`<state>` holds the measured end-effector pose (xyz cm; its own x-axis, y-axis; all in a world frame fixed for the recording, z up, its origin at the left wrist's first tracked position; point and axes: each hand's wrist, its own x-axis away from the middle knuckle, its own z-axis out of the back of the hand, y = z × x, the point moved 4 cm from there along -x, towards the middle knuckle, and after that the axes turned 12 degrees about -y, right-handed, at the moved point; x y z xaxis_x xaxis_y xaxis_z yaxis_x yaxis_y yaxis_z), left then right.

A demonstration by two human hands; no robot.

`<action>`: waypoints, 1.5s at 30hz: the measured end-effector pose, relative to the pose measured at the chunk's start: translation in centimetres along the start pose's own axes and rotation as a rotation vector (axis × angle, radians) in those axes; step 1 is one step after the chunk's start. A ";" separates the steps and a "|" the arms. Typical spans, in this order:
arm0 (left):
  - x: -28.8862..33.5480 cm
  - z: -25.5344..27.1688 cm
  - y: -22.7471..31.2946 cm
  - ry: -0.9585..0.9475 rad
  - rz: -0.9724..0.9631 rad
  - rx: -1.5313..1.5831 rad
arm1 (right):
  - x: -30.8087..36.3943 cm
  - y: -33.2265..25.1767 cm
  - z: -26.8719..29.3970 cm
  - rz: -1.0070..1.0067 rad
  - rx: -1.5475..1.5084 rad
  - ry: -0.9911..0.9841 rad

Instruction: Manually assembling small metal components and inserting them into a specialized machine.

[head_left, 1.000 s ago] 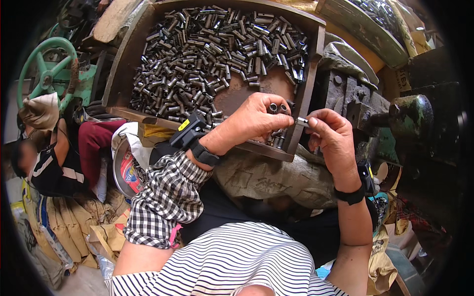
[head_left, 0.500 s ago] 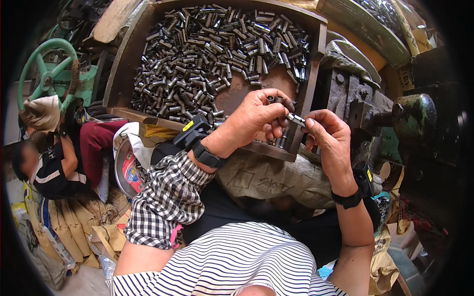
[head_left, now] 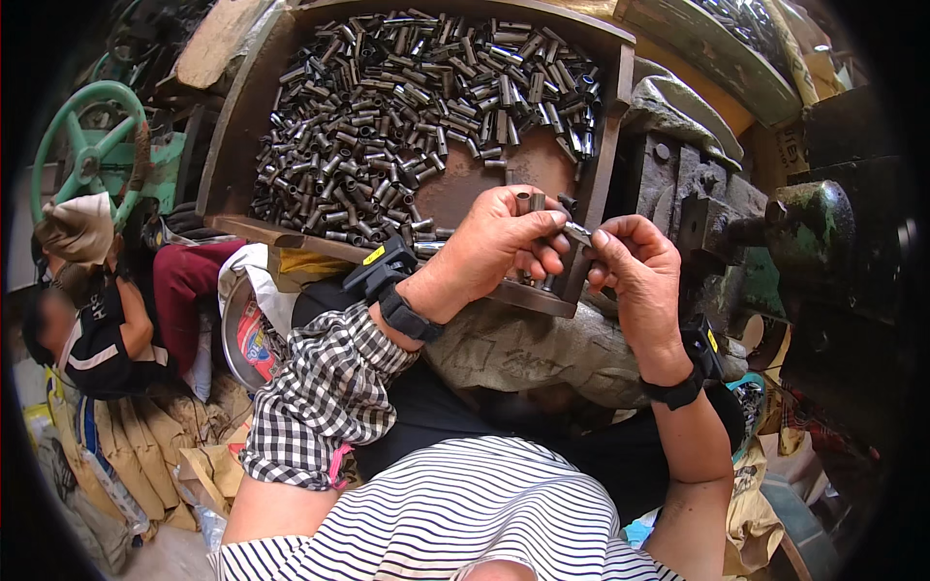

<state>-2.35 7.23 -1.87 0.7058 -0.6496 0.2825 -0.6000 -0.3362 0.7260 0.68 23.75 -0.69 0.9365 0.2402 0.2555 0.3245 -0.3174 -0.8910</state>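
Note:
My left hand (head_left: 489, 240) is closed over the near right corner of a wooden tray (head_left: 605, 179). A few short dark metal tubes (head_left: 538, 201) stick up from its grip, and others show below its fingers. Between the two hands is a small shiny metal piece (head_left: 577, 230), pinched by my left thumb and fingers at one end. The thumb and forefinger of my right hand (head_left: 637, 276) are pressed together at the other end. Its exact kind is partly hidden by the fingertips. A large heap of similar metal tubes (head_left: 358, 126) fills much of the tray.
To the right stands a dark, greasy machine (head_left: 809, 228). A grey cloth sack (head_left: 542, 349) lies below the tray. At the left are a green handwheel (head_left: 89, 160), a metal basin (head_left: 237, 329) and another person (head_left: 107, 329) seated nearby. Brown paper sacks (head_left: 131, 441) lie lower left.
My right hand has shifted slightly left, and less of the shiny piece shows between the fingertips. The left hand keeps its grip on the tubes. The whole view has moved a little.

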 end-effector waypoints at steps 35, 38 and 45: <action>4.7 -2.8 3.6 0.181 -0.177 -0.389 | 30.2 -16.6 11.4 0.862 0.997 1.213; 2.4 -5.3 2.6 0.079 -0.228 -0.328 | 29.7 -11.6 20.1 0.828 0.873 1.251; -5.2 -6.1 0.7 -0.009 -0.167 -0.386 | 24.3 -13.5 15.7 0.980 0.533 0.894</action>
<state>-4.17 14.49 0.98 0.7773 -0.6141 0.1365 -0.2908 -0.1584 0.9436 17.01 48.29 11.66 0.5817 -0.5833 -0.5669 -0.3913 0.4102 -0.8237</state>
